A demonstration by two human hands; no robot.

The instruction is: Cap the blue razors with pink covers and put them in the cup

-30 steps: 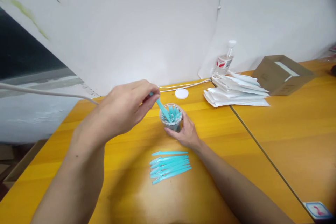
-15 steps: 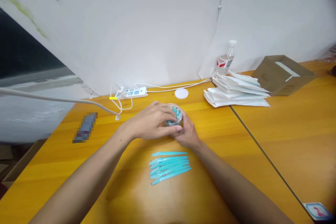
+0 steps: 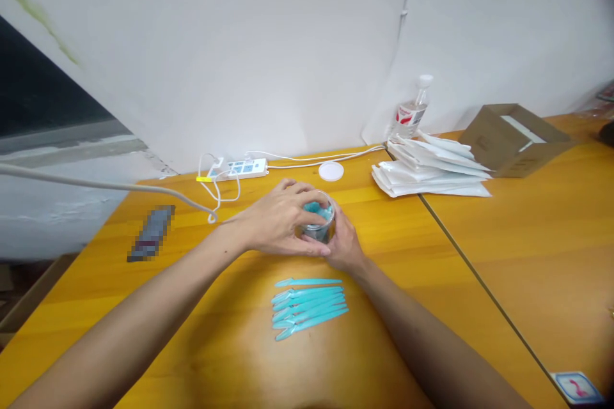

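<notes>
A clear round jar [image 3: 322, 234] with turquoise things in it stands between my hands on the table. My right hand [image 3: 346, 244] is wrapped around the jar's right side. From the left, my left hand [image 3: 288, 220] curls over the rim, its fingertips at the mouth and its thumb across the front; the fingers partly hide the contents. Nearer to me, several slim turquoise eyebrow razors [image 3: 309, 310] lie side by side in a loose row, their wider ends to the left. Beyond the jar, a round white lid [image 3: 330, 171] lies flat.
A white power strip [image 3: 240, 169] with cables lies by the wall. At the back right are white packets [image 3: 432, 169], a clear bottle [image 3: 411, 112] and an open cardboard box [image 3: 515, 140]. A blurred-out phone-like object [image 3: 151, 233] lies left; a cable [image 3: 110, 184] hangs across the left side.
My left fingers have shifted down over the jar's rim. The turquoise ends that stood out in its mouth look lower now, and more of the jar's front shows. The row of razors is unchanged.
</notes>
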